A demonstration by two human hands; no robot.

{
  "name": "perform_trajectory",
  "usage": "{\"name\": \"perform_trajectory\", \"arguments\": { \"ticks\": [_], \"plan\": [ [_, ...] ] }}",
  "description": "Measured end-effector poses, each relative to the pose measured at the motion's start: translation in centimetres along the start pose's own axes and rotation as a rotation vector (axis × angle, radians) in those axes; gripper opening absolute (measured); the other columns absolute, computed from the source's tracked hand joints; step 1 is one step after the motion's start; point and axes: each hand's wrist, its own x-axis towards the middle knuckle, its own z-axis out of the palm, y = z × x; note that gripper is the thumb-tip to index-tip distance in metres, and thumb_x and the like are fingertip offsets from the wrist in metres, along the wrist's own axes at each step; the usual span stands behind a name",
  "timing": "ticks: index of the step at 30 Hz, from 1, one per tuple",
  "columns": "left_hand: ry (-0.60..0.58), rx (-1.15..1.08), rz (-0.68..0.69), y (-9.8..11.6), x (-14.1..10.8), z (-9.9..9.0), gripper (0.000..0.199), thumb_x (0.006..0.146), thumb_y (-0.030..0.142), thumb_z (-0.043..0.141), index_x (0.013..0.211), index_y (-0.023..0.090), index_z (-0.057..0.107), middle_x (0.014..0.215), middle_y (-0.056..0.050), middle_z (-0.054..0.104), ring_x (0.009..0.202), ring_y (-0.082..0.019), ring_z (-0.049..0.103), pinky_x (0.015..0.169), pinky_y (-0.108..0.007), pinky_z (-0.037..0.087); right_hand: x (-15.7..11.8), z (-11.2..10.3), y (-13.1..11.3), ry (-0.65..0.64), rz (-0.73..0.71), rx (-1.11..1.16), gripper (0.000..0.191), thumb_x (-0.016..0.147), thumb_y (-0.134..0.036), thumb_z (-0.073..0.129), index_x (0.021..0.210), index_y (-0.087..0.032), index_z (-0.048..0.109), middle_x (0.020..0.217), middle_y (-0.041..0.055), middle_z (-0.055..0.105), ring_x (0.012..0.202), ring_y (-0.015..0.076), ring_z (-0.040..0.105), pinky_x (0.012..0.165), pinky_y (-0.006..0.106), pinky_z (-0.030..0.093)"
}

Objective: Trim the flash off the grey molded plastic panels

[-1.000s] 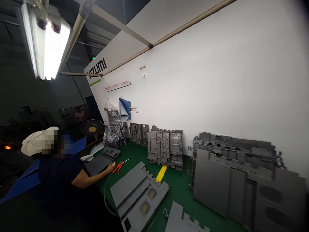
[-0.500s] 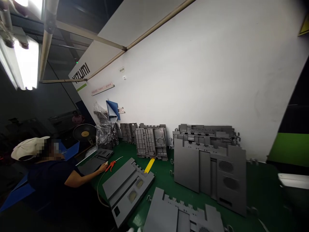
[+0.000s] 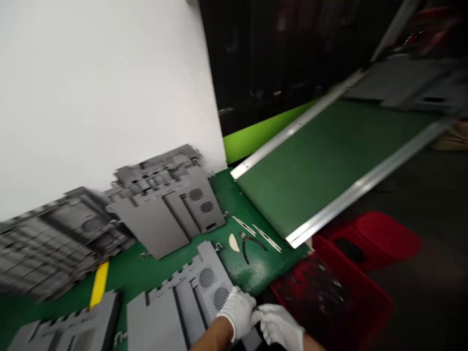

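White gloves cover both hands, which meet at the right edge of a grey plastic panel (image 3: 157,321) lying on the green table (image 3: 204,246). My left hand (image 3: 238,312) is closed, its fingers curled by the panel's edge. Close against it on the right, my right hand (image 3: 280,325) is also closed. A small dark bit shows between the fingertips, too small to name. Past the hands lie red-and-black pliers (image 3: 245,243), two slim metal tools (image 3: 266,238) and a pale half-round piece (image 3: 234,243).
Grey panels (image 3: 171,209) lean by the white wall (image 3: 102,87). A green conveyor (image 3: 321,165) with metal rails slopes down to the table's right end, with grey panels on its far part. Below stands a red bin (image 3: 365,302) holding dark scraps, beside a red stool (image 3: 387,241).
The view has swung right and down. Both gloved hands, the conveyor, the red bin and the hand tools now show; the co-worker in the cap is out of view.
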Motion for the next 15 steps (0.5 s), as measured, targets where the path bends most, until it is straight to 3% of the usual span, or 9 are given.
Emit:
{"name": "perform_trajectory", "arguments": {
  "ticks": [3,6,8,11,13,15],
  "plan": [
    [-0.050,0.030,0.042,-0.2,1.2,-0.5,0.067,0.095,0.062,0.024,0.093,0.013,0.070,0.089,-0.020,0.072,0.087,-0.035,0.069,0.094,-0.057,0.041,-0.9,-1.3,-1.2,-0.031,0.042,0.078,0.037,0.059,-0.038,0.068,0.090,-0.018,0.066,0.061,0.0062,0.064,0.051,0.0185,0.061,0.047,0.027,0.047],
    [-0.118,0.000,0.026,-0.2,1.7,-0.6,0.068,0.092,0.067,0.026,0.089,0.016,0.070,0.090,-0.017,0.074,0.089,-0.035,0.070,0.097,-0.059,0.038,-2.6,-2.4,-3.2,0.143,0.044,-0.132,0.029,0.069,-0.039,0.063,0.088,-0.017,0.062,0.060,0.0045,0.063,0.049,0.0165,0.058,0.047,0.025,0.043],
    [-0.154,-0.021,0.007,-0.3,1.9,-0.5,0.067,0.090,0.070,0.030,0.086,0.017,0.070,0.088,-0.015,0.075,0.090,-0.034,0.070,0.099,-0.059,0.037,-3.6,-2.7,-5.3,0.261,-0.082,-0.307,0.020,0.077,-0.036,0.057,0.083,-0.018,0.062,0.061,0.0020,0.061,0.051,0.0141,0.057,0.050,0.025,0.041],
    [-0.161,-0.054,-0.018,-0.6,2.3,-0.2,0.062,0.088,0.071,0.036,0.082,0.019,0.069,0.085,-0.012,0.075,0.091,-0.031,0.069,0.105,-0.057,0.033,-3.8,-1.9,-9.6,0.427,-0.372,-0.695,0.021,0.085,-0.033,0.049,0.081,-0.020,0.064,0.074,0.0034,0.066,0.070,0.0159,0.060,0.068,0.028,0.045],
    [-0.161,-0.083,-0.027,-0.8,2.7,0.2,0.055,0.087,0.068,0.042,0.082,0.020,0.069,0.084,-0.009,0.075,0.092,-0.030,0.069,0.109,-0.057,0.030,-2.7,-0.3,-13.0,0.556,-0.485,-0.982,0.025,0.085,-0.038,0.053,0.095,-0.020,0.067,0.098,0.0093,0.068,0.092,0.0217,0.062,0.085,0.033,0.045],
    [-0.151,-0.102,-0.041,-0.8,3.1,0.9,0.047,0.086,0.064,0.048,0.086,0.023,0.070,0.087,-0.008,0.076,0.094,-0.031,0.069,0.111,-0.059,0.027,-1.0,1.6,-16.1,0.642,-0.507,-1.201,0.047,0.080,-0.046,0.061,0.117,-0.018,0.063,0.123,0.0160,0.061,0.110,0.0293,0.057,0.093,0.039,0.043]
  ]
}}
